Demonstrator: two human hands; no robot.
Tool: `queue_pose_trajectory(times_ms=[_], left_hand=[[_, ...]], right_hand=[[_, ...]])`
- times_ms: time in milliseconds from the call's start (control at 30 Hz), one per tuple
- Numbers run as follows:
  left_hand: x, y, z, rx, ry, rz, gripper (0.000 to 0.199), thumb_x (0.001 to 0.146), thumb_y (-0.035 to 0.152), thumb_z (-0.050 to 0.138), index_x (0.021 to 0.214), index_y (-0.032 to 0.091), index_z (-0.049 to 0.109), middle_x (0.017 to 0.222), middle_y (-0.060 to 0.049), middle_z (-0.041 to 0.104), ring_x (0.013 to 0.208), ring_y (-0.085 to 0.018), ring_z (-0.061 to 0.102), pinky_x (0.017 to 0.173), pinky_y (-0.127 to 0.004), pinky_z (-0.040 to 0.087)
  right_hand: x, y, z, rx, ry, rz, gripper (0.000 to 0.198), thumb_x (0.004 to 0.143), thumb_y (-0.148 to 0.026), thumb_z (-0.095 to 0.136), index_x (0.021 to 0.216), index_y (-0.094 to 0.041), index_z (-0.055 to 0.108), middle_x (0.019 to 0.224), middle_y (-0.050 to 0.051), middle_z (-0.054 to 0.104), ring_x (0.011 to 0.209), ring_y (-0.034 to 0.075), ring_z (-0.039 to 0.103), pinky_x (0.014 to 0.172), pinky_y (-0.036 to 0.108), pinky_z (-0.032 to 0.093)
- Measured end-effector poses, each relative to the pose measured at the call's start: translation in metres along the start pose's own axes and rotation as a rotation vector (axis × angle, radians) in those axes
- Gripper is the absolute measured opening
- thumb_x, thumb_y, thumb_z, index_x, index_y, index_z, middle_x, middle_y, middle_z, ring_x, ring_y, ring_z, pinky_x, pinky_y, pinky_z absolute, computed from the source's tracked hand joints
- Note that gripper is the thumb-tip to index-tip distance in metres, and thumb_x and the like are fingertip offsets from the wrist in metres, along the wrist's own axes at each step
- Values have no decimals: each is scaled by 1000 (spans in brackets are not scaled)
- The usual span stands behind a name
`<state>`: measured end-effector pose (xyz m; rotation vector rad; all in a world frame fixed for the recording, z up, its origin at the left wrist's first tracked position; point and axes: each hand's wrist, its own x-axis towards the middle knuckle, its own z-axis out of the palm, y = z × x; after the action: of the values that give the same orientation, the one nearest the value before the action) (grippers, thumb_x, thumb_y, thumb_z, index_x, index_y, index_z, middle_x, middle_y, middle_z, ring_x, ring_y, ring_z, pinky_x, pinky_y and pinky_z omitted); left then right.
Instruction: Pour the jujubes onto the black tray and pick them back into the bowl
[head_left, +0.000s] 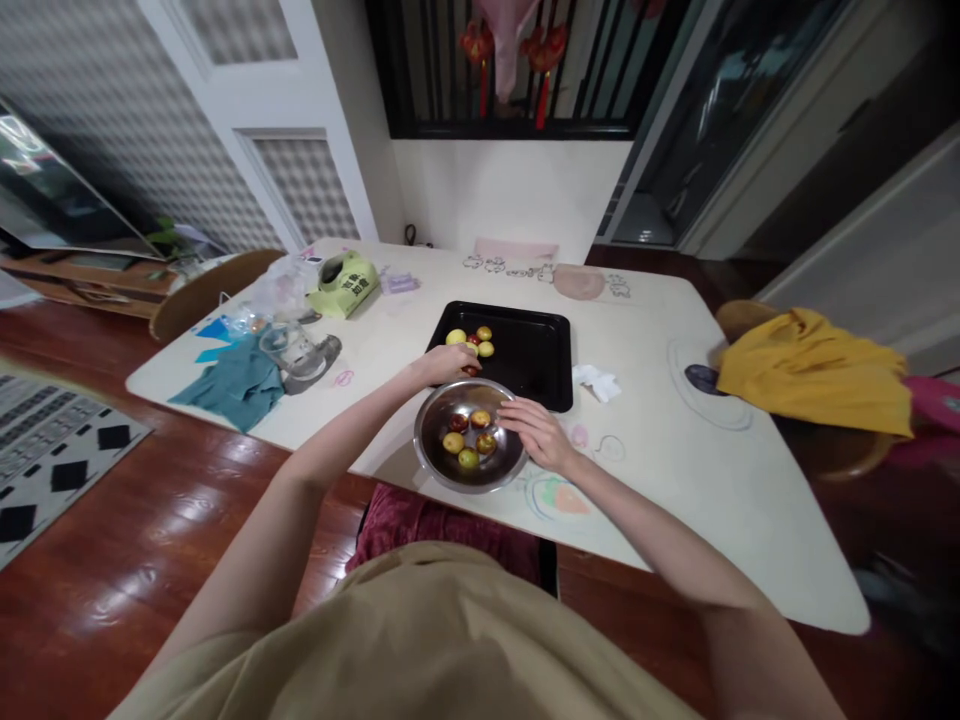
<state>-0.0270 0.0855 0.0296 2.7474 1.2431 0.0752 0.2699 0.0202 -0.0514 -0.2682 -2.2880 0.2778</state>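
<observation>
My left hand is above the near left part of a black tray, just past the far rim of a steel bowl. Its fingers are closed around a reddish-brown jujube, partly hidden. Several yellow-green and red jujubes lie on the tray beside that hand. Inside the bowl are several more jujubes, some yellow-green, some browned. My right hand touches the bowl's right rim with fingers stretched out over it; its thumb is hard to make out.
The white table bears a crumpled tissue right of the tray. To the left are a teal cloth, a clear glass jug and a green tissue pack. A yellow garment covers a chair at right.
</observation>
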Motion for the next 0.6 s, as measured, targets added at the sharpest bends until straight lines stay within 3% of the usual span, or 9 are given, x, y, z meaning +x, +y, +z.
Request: queue_pose_trajectory(times_ms=[133, 300, 367, 433, 533, 600], left_hand=[[9, 1, -1, 41, -69, -31, 28, 95, 18, 63, 117, 20, 81, 124, -10, 78, 114, -24, 74, 87, -27, 56], [11, -11, 1, -39, -60, 62, 30, 84, 10, 69, 111, 18, 81, 113, -9, 80, 106, -23, 75, 88, -26, 55], [6, -13, 0, -95, 9, 86, 27, 82, 10, 72, 107, 16, 80, 109, -10, 79, 102, -23, 75, 88, -28, 57], [-4, -8, -3, -157, 155, 81, 27, 83, 11, 73, 109, 16, 79, 111, -11, 79, 104, -25, 75, 93, -32, 58], [-27, 19, -6, -262, 427, 47, 26, 92, 19, 72, 118, 18, 75, 119, -12, 78, 114, -26, 73, 104, -40, 57], [-45, 45, -5, -347, 482, 61, 26, 97, 25, 73, 122, 18, 74, 119, -11, 77, 112, -25, 73, 102, -39, 58]], right_hand=[[0, 1, 2, 8, -9, 15, 46, 114, -30, 34, 127, -20, 76, 130, 14, 78, 132, 27, 70, 116, 58, 56], [0, 1, 2, 30, 0, 23, 44, 114, -30, 34, 124, -21, 77, 127, 13, 79, 131, 27, 70, 117, 59, 55], [0, 1, 2, 29, 17, 18, 44, 113, -29, 34, 123, -22, 77, 125, 12, 79, 130, 26, 70, 116, 58, 56], [1, -1, 2, 19, 25, 30, 45, 113, -30, 34, 121, -22, 78, 124, 12, 80, 128, 26, 71, 114, 58, 57], [1, -3, 2, 7, 17, 67, 45, 113, -32, 35, 119, -22, 79, 124, 12, 80, 127, 27, 72, 114, 59, 58], [2, -4, 1, -7, 11, 76, 44, 113, -32, 36, 118, -22, 79, 124, 12, 80, 127, 27, 71, 113, 58, 58]])
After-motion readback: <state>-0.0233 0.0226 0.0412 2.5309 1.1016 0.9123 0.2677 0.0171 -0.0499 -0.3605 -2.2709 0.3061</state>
